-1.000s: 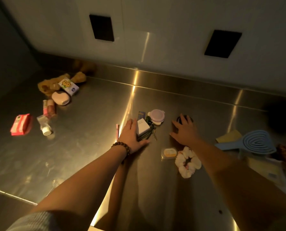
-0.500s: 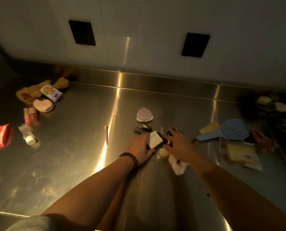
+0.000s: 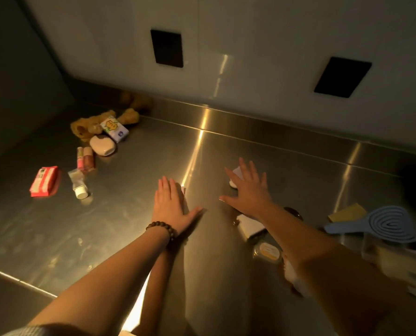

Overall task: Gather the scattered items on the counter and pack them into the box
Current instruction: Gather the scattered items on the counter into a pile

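Note:
My left hand [image 3: 171,207] lies flat with straight fingers on the steel counter [image 3: 129,214], over a thin pink stick [image 3: 184,190] whose tip shows beside it. My right hand [image 3: 248,190] reaches forward with fingers spread over the pale lilac round case [image 3: 236,172], which it mostly hides. Under my right forearm lie a white card case with keys [image 3: 250,225], a small yellow tin [image 3: 268,251] and a white scrunchie [image 3: 293,277]. No box is in view.
At the back left lie a brown plush toy [image 3: 90,124], a tissue pack [image 3: 114,129], a pink pebble-shaped case [image 3: 102,145], two small tubes [image 3: 84,157], a clear bottle [image 3: 78,183] and a red packet [image 3: 44,181]. At right are a blue spiral brush [image 3: 386,224], a yellow pad [image 3: 347,212] and packets [image 3: 396,263].
Both hands let go of the card case and black jar and moved forward. The left now lies over the pink stick; the right reaches the lilac case. The view swung left.

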The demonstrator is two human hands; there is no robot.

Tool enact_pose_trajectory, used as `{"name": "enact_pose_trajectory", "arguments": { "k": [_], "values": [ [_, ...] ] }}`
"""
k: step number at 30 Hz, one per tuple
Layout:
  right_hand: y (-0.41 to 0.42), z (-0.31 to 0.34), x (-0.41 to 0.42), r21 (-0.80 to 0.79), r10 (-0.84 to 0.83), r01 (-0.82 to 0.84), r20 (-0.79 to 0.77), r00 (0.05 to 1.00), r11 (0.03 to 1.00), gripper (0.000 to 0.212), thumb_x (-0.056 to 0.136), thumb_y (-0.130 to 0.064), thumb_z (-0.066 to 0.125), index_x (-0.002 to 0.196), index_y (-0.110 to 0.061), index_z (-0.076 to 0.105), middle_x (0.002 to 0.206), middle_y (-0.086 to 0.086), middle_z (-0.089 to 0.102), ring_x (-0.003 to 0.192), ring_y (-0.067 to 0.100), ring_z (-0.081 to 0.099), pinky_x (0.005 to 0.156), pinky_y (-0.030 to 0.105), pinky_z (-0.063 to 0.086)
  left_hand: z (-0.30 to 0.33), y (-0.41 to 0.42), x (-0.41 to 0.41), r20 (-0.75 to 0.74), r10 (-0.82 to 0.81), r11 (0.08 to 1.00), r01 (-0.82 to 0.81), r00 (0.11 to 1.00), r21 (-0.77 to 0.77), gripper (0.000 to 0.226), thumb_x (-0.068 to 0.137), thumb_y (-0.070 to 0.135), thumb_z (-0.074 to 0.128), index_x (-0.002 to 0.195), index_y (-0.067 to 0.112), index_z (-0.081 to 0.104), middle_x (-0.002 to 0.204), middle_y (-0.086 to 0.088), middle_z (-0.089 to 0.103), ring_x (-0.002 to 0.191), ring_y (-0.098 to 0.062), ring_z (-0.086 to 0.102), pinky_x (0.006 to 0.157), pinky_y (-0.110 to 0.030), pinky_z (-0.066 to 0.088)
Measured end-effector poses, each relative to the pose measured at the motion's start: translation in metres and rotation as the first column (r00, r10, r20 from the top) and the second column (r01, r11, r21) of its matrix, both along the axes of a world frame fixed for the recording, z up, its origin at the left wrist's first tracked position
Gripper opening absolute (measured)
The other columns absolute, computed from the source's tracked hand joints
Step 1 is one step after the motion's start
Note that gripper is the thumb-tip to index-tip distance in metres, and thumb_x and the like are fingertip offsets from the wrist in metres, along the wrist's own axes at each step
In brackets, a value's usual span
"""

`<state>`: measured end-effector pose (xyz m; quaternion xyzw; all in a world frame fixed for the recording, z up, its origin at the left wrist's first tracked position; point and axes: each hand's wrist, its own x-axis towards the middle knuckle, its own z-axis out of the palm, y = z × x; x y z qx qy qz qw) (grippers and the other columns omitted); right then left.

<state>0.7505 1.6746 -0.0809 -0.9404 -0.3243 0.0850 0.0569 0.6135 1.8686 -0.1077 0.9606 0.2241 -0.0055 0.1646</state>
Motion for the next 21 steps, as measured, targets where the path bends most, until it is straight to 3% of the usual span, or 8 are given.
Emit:
{"name": "enact_pose_trajectory", "arguments": {
  "k": [3,7,13,16,21],
  "values": [
    [0.017,-0.004,0.012,-0.105,0.031,-0.027,0.034,0.999,0.994,0.092,0.075,-0.08,0.042,0.149,-0.042,0.004,0.158,0.002,-0.022,0.143,0.031,-0.024,0.107,0.065,-0.01,-0.008,0.003,-0.003,-0.105,-0.013,0.998,0.019,0.994,0.059,0.125,0.059,0.095,0.01,0.146,0.007,-0.006,0.156,-0.012,-0.009,0.143,-0.027,-0.009,0.116,-0.042,-0.001],
    [0.023,-0.012,0.022,-0.174,0.07,-0.067,0.011,0.998,0.983,0.09,0.075,-0.08,0.043,0.149,-0.04,0.01,0.159,0.002,-0.017,0.143,0.033,-0.021,0.107,0.067,-0.008,-0.014,-0.009,0.009,-0.128,-0.06,0.995,0.069,0.99,0.067,0.121,0.062,0.094,0.009,0.148,0.01,-0.003,0.157,-0.009,-0.007,0.143,-0.025,-0.009,0.117,-0.044,-0.001],
    [-0.01,-0.024,0.023,-0.064,0.12,-0.121,-0.021,0.993,0.991,0.058,0.087,-0.064,0.034,0.14,-0.043,0.028,0.16,-0.002,0.004,0.146,0.029,-0.003,0.111,0.059,-0.002,-0.015,-0.041,0.027,-0.155,-0.237,0.967,0.248,0.959,0.052,0.116,0.065,0.09,0.003,0.147,0.01,-0.007,0.156,-0.01,-0.011,0.142,-0.023,-0.013,0.115,-0.04,-0.007],
    [-0.034,-0.023,0.019,-0.04,0.06,-0.062,-0.047,0.997,0.997,0.057,0.086,-0.067,0.028,0.138,-0.043,0.032,0.16,-0.005,0.004,0.146,0.027,-0.003,0.112,0.058,-0.001,-0.011,-0.06,0.034,-0.138,-0.311,0.95,0.312,0.94,-0.014,0.111,0.067,0.088,-0.001,0.147,0.01,-0.006,0.156,-0.009,-0.011,0.142,-0.022,-0.014,0.115,-0.039,-0.009],
    [-0.074,-0.017,0.011,-0.051,-0.044,0.04,-0.092,0.995,0.998,0.052,0.09,-0.06,0.034,0.139,-0.043,0.035,0.161,-0.007,0.002,0.147,0.027,-0.002,0.114,0.06,0.003,-0.007,-0.09,0.039,-0.124,-0.427,0.903,0.414,0.896,-0.117,0.107,0.07,0.087,0.003,0.147,0.013,-0.005,0.156,-0.008,-0.01,0.142,-0.019,-0.012,0.115,-0.039,-0.008]
  ]
}}
